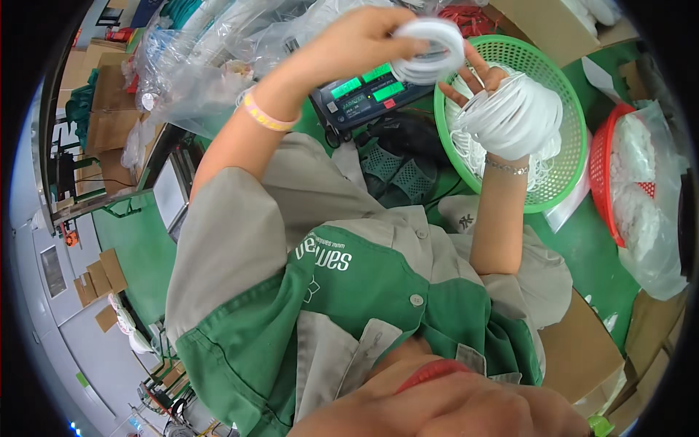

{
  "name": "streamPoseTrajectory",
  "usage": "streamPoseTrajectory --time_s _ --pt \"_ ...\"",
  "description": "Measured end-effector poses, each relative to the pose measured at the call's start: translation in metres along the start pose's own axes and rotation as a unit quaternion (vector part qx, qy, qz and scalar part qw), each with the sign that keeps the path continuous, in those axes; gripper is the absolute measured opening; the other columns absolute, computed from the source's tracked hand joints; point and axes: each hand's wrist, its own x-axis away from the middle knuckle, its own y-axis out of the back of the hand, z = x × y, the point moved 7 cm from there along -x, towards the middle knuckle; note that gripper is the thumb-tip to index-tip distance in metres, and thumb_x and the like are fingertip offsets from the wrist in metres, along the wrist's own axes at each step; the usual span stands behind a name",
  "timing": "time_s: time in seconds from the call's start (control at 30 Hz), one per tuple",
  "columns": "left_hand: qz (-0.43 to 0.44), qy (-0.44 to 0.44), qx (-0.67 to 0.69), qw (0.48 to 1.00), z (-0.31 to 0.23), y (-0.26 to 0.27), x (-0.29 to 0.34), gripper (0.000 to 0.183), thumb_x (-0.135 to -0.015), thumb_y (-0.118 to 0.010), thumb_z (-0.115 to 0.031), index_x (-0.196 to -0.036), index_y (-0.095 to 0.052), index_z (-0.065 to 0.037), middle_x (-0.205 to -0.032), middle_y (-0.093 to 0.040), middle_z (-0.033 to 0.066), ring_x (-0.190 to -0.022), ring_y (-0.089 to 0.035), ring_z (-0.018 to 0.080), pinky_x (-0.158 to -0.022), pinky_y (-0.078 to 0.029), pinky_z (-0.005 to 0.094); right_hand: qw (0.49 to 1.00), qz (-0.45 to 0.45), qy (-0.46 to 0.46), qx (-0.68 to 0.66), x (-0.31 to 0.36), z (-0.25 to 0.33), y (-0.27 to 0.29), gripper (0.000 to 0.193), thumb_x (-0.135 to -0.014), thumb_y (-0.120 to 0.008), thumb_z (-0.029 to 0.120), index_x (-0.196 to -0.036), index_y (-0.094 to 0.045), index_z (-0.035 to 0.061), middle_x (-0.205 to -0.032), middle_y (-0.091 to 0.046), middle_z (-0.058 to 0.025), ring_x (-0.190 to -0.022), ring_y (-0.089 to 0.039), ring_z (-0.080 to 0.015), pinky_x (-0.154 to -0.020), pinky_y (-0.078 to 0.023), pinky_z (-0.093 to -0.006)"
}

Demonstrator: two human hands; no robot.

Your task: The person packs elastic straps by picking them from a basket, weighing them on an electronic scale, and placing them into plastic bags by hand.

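Note:
My left hand (382,36) grips a bundle of thin white loops (429,51) between thumb and fingers; it is slightly blurred. A thicker stack of white loops (510,116) hangs around my right hand (477,76), whose fingertips poke out spread apart at its left side. Both hands are close together. Below the right hand sits a round green plastic basket (571,171), holding more white loops (545,160). Whether the loops are cord or elastic, I cannot tell.
A digital scale (357,102) with lit green displays stands below my left hand. Clear plastic bags (196,80) crowd the left. A red basket (604,175) with bagged white items is at the right. Cardboard boxes (535,18) stand at the far right.

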Motion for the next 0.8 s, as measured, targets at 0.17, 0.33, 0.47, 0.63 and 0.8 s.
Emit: streamPoseTrajectory --time_s 0.17,0.33,0.47,0.63,0.8 --pt "0.078 0.03 0.042 0.996 0.004 -0.033 -0.002 0.017 -0.082 -0.055 -0.013 -0.092 -0.055 0.001 -0.08 -0.058 0.0021 -0.072 -0.052 0.0071 -0.066 -0.043 0.0216 0.997 -0.045 -0.046 -0.032 0.007 -0.007 -0.009 0.024 -0.08 -0.053 0.007 -0.103 -0.047 0.0012 -0.098 -0.056 -0.0086 -0.087 -0.057 -0.0174 -0.073 -0.048 -0.0294" --pt "0.052 -0.006 0.145 0.988 0.009 -0.044 -0.011 0.024 -0.075 -0.057 -0.015 -0.094 -0.056 0.0 -0.079 -0.061 0.0061 -0.072 -0.056 0.0107 -0.064 -0.044 0.024 0.983 -0.157 0.005 0.095 0.009 -0.006 0.004 0.03 -0.081 -0.053 0.009 -0.108 -0.047 -0.0041 -0.098 -0.056 -0.0111 -0.087 -0.057 -0.0187 -0.073 -0.048 -0.0289" --pt "0.075 -0.032 0.143 0.986 0.004 -0.05 -0.009 0.024 -0.077 -0.058 -0.017 -0.093 -0.056 -0.001 -0.078 -0.06 0.0041 -0.072 -0.055 0.0106 -0.063 -0.044 0.0246 0.983 -0.144 -0.074 0.089 0.009 -0.019 0.012 0.028 -0.083 -0.051 0.015 -0.105 -0.048 -0.0025 -0.098 -0.055 -0.01 -0.087 -0.056 -0.0179 -0.072 -0.047 -0.0288" --pt "0.131 0.036 0.273 0.952 0.0 -0.056 -0.008 0.025 -0.081 -0.057 -0.019 -0.098 -0.054 -0.002 -0.081 -0.059 0.0011 -0.074 -0.055 0.0069 -0.062 -0.043 0.0215 0.984 -0.108 -0.114 -0.088 0.009 -0.037 0.011 0.034 -0.087 -0.041 0.029 -0.107 -0.048 0.0023 -0.101 -0.054 -0.0087 -0.094 -0.052 -0.0199 -0.083 -0.044 -0.0347" --pt "0.133 0.062 0.228 0.963 -0.001 -0.055 -0.012 0.027 -0.082 -0.056 -0.019 -0.104 -0.052 -0.003 -0.082 -0.058 -0.002 -0.071 -0.054 0.0045 -0.057 -0.042 0.0204 0.978 -0.089 -0.064 -0.176 0.008 -0.032 0.009 0.033 -0.086 -0.046 0.021 -0.109 -0.046 -0.0028 -0.101 -0.054 -0.0115 -0.091 -0.054 -0.0204 -0.078 -0.047 -0.0298"
